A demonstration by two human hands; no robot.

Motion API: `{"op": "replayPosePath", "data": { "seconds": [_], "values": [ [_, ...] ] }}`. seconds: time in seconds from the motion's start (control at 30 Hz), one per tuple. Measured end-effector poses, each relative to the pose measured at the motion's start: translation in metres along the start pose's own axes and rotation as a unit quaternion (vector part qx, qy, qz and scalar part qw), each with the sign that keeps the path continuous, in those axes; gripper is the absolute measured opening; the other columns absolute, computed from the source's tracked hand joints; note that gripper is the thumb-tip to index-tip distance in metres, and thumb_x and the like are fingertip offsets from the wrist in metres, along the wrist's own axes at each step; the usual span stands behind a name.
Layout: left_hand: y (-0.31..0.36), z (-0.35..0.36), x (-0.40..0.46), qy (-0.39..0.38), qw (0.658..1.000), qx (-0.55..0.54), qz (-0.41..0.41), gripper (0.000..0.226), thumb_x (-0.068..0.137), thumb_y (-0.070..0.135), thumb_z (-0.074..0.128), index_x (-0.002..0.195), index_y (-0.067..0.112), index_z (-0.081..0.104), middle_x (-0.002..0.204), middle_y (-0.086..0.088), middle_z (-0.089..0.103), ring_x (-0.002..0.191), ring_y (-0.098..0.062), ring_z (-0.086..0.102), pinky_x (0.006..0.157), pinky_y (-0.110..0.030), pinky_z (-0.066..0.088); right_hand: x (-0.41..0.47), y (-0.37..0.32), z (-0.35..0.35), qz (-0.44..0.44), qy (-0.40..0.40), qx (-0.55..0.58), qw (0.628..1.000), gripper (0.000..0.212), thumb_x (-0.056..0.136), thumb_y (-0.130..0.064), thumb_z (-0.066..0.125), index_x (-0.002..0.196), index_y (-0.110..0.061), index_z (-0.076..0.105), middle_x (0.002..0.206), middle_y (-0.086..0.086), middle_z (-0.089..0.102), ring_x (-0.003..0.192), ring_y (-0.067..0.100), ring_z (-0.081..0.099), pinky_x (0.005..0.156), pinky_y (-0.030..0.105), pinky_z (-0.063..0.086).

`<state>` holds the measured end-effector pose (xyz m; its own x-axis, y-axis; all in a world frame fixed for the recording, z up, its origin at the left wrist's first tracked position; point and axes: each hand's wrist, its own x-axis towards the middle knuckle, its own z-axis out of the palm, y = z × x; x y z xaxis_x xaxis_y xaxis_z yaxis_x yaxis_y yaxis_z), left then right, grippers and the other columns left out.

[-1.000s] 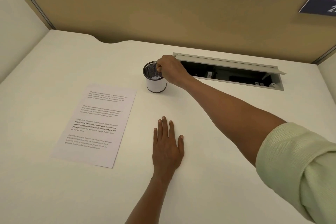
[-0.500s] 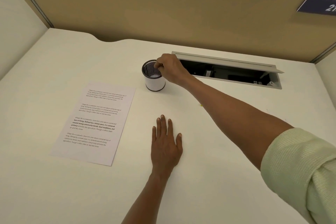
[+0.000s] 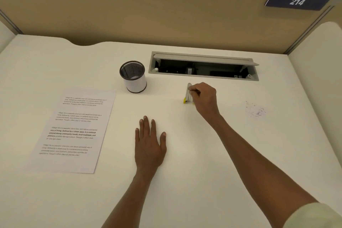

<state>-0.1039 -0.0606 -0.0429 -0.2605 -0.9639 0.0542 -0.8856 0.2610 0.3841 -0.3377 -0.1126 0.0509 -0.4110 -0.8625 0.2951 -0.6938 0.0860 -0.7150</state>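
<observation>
We judge the work barely begun: the right hand [image 3: 203, 96] pinches a grey, yellow-tipped marker [image 3: 187, 94], fingers curled round it, to the right of the pen cup [image 3: 133, 77]; the left hand [image 3: 149, 144] lies flat on the desk [image 3: 194, 168], fingers straight, in front of the cup; the printed sheet [image 3: 72, 129], in front of the cup and to its left, shows no colour, so the marking itself seems left to do; whether the marker is capped, whether it touches the desk, and what the dark cup holds, we cannot tell.
</observation>
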Motion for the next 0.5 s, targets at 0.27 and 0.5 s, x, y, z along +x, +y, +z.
{"op": "replayPosePath", "data": {
  "seconds": [0.27,0.5],
  "values": [
    [0.002,-0.003,-0.001,-0.006,1.0,-0.012,-0.003,0.071,0.1,0.054,0.023,0.156,0.01,0.032,0.168,-0.009,0.013,0.156,-0.022,0.007,0.127,-0.042,0.011,-0.038,0.112,-0.095,0.144,0.074,-0.132,0.978,0.021,0.088,0.005,0.054,0.098,0.0,0.071,0.098,0.015,0.071,0.095,0.026,0.065,0.08,0.013,0.035],
    [0.003,-0.002,-0.001,0.0,1.0,-0.021,-0.003,0.069,0.101,0.052,0.027,0.155,0.01,0.034,0.168,-0.009,0.015,0.156,-0.022,0.009,0.126,-0.042,0.012,-0.037,0.175,-0.162,0.248,0.042,-0.244,0.937,0.038,0.084,0.011,0.045,0.117,0.004,0.062,0.12,0.026,0.056,0.117,0.041,0.051,0.1,0.042,0.041]
  ]
}}
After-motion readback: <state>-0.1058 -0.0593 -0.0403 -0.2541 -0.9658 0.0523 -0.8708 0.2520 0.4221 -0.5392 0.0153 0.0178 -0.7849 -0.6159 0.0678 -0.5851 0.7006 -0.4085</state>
